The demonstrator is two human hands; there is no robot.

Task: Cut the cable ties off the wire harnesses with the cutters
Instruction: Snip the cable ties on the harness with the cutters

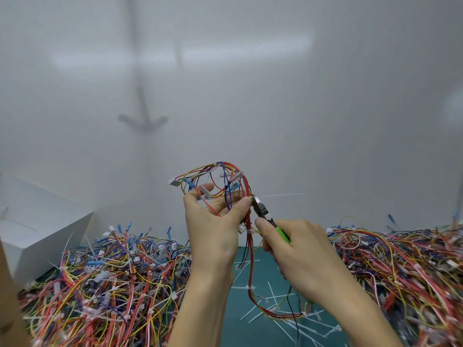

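Plain white wall behind, green mat [253, 324] on the bench. The left hand [213, 221] pinches a wire harness [226, 181] held up in mid-air, thumb pressing on the red wires. The right hand [298, 249] is wrapped round the green handles of the cutters [263, 212]. Their head sits right at a white cable tie [280, 195] on the bundle, tail poking out to the right. Snipped ties [275, 299] litter the mat, with harness heaps on the left [107, 284] and right [400, 266] and a white box [37, 234] far left.

The small cutters [269, 217] have a dull grey metal head and glossy green plastic grips. The thin white cable ties [273, 295] look like smooth plastic; the dark-green worktop [245, 331] is matt.
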